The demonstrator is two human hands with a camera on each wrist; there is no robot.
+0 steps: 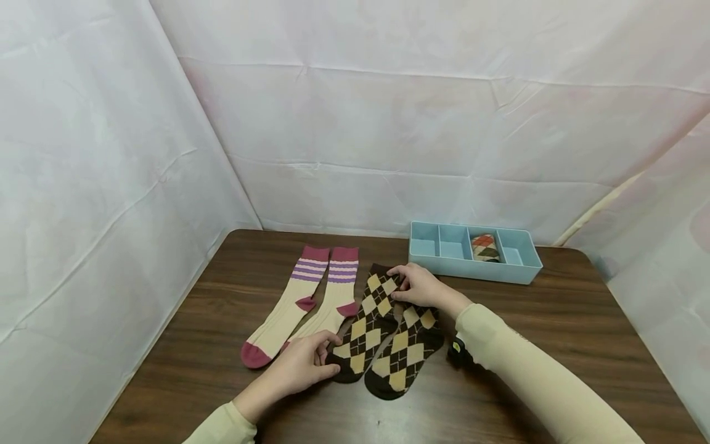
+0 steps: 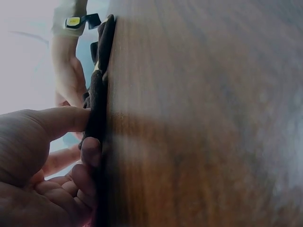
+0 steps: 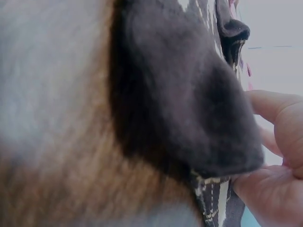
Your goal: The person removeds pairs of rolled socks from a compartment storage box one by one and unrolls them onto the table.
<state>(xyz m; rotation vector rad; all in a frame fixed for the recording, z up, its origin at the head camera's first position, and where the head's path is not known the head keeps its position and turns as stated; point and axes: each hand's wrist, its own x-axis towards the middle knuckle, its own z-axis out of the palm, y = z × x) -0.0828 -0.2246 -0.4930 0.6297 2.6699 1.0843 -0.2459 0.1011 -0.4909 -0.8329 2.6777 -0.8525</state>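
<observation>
Two brown argyle socks with yellow and cream diamonds, a left one [image 1: 360, 336] and a right one [image 1: 407, 354], lie side by side on the table. My left hand [image 1: 302, 364] is at the left sock's toe; in the left wrist view its curled thumb and fingers meet the dark toe edge [image 2: 97, 101]. My right hand [image 1: 423, 287] reaches over the right sock's cuff, thumb and forefinger at the left sock's upper end. A dark sock heel [image 3: 203, 109] fills the right wrist view and partly hides that hand's contact.
Left of them lie two cream socks [image 1: 288, 302] with purple stripes and magenta toes, heels and cuffs. A light-blue divided box [image 1: 471, 267] stands at the back right, with a folded argyle sock [image 1: 485, 248] in its third compartment. White cloth [image 1: 355, 142] hangs behind the wooden table [image 1: 205, 333].
</observation>
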